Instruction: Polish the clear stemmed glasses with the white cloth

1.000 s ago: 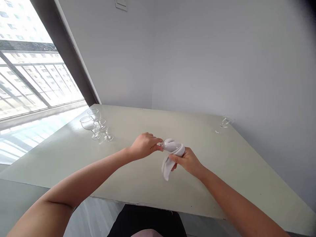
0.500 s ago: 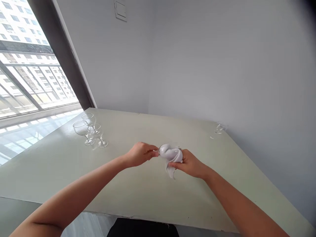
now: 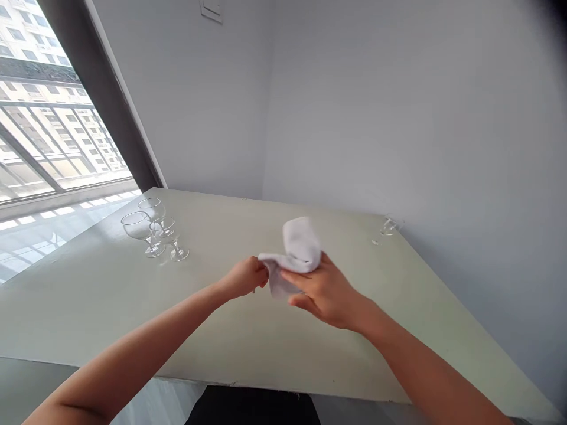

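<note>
My left hand (image 3: 245, 277) is closed in front of me above the table, its fingers curled round a glass that is almost wholly hidden; only a small clear glint shows below the fingers. A white cloth (image 3: 302, 242) is bunched up and partly blurred by motion. My right hand (image 3: 325, 292) grips it from the right side, thumb and fingers partly spread along its lower edge. One flap of the cloth reaches left and touches my left hand.
Three clear stemmed glasses (image 3: 179, 252) stand close together at the left of the pale table (image 3: 212, 336). A small clear glass (image 3: 388, 225) is at the far right edge, with a small pale piece (image 3: 375, 242) beside it. Grey walls (image 3: 354, 118) border the back; a window (image 3: 53, 130) is at left.
The cloth, earlier packed round and shiny against the glass, now rises loose and folded above my right hand. My left hand has moved slightly left and turned, and its fingers have curled in.
</note>
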The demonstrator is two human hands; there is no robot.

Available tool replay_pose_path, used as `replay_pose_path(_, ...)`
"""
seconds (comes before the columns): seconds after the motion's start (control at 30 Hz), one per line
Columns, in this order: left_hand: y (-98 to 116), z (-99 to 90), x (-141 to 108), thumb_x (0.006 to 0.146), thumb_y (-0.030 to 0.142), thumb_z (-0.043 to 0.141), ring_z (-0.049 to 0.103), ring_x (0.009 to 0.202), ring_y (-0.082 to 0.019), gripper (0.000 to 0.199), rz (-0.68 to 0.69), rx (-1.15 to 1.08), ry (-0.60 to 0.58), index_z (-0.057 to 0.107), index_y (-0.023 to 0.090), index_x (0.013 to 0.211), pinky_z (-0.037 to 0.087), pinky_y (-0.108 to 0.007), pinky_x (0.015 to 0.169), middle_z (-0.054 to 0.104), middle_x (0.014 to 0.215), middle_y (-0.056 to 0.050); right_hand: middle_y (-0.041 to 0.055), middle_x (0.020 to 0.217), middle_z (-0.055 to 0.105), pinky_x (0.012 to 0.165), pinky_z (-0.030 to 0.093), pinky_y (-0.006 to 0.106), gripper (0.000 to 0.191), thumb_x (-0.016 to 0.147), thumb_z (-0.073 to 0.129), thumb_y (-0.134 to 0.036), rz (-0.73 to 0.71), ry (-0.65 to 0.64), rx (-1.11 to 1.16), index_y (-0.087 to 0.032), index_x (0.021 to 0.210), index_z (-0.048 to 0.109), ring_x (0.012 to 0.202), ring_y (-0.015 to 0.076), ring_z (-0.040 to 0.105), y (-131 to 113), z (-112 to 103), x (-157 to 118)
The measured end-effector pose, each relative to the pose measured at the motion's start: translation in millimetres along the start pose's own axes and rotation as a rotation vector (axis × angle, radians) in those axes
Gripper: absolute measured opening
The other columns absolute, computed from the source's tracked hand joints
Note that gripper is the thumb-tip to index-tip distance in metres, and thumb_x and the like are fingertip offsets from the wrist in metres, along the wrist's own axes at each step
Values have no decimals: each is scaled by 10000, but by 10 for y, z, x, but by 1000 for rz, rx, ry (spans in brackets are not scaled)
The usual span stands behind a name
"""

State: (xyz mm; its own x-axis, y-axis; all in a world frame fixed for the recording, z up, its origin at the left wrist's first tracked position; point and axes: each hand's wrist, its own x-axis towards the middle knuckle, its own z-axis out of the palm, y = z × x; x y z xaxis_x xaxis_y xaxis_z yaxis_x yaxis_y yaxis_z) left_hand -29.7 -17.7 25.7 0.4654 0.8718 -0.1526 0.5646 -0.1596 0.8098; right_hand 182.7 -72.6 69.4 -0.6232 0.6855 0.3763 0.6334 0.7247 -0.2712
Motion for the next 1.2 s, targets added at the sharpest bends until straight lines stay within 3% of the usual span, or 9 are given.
replay_pose_path(0.17,121,78,-56,795,382,433,327,460,-90,351,255,316,190,518,174,525,243,-223,473,397,470,8,46,1154,589,882,388,382,311,873,403,-335,252,107,199,-248,1083,614,1035,221,522,140,128,228)
replay_pose_path(0.33,99,113,-20,831,434,391,370,487,-95,320,224,164,208,622,220,781,281,-214,493,479,540,16,26,760,630,656,450,297,299,784,518,-425,627,132,1057,-170,823,668,720,164,568,513,157,291)
replay_pose_path(0.43,77,154,57,820,462,394,386,491,-90,322,129,-27,233,594,223,902,301,-207,477,530,599,18,16,728,616,645,466,300,218,718,598,-372,792,414,1453,-162,760,633,705,160,566,557,317,332)
replay_pose_path(0.57,73,240,183,790,472,454,442,554,-94,320,103,-295,252,505,230,993,347,-194,491,551,654,23,10,822,636,689,480,312,148,699,612,-328,808,720,1653,-195,763,600,817,182,579,475,526,411)
replay_pose_path(0.83,77,449,421,754,408,542,484,598,-81,267,135,-648,362,434,208,895,426,-210,575,420,648,49,21,820,627,610,418,259,170,763,538,-324,639,570,1618,-195,845,613,746,148,541,258,853,414)
replay_pose_path(0.93,55,437,463,687,389,620,462,605,-77,314,83,-583,412,444,206,872,412,-204,572,409,667,49,16,766,609,547,374,245,187,754,556,-352,649,521,1601,-196,840,613,663,131,505,284,912,356)
replay_pose_path(1.03,48,360,488,572,379,718,489,749,-114,481,3,-442,493,482,220,960,420,-229,626,482,872,-5,1,695,573,529,354,241,159,723,591,-335,705,454,1656,-187,776,615,600,111,464,344,938,310)
replay_pose_path(1.1,58,294,503,536,375,749,498,866,-156,595,-28,-439,446,483,236,1049,429,-261,681,482,1041,-53,-9,652,545,534,358,241,125,688,614,-293,763,417,1716,-172,719,613,580,101,446,375,950,297)
replay_pose_path(1.2,74,208,524,568,348,750,522,952,-199,724,18,-684,173,398,241,1192,439,-312,753,477,1174,-113,-15,601,510,522,359,243,105,627,636,-249,842,355,1795,-154,641,594,559,98,436,402,955,293)
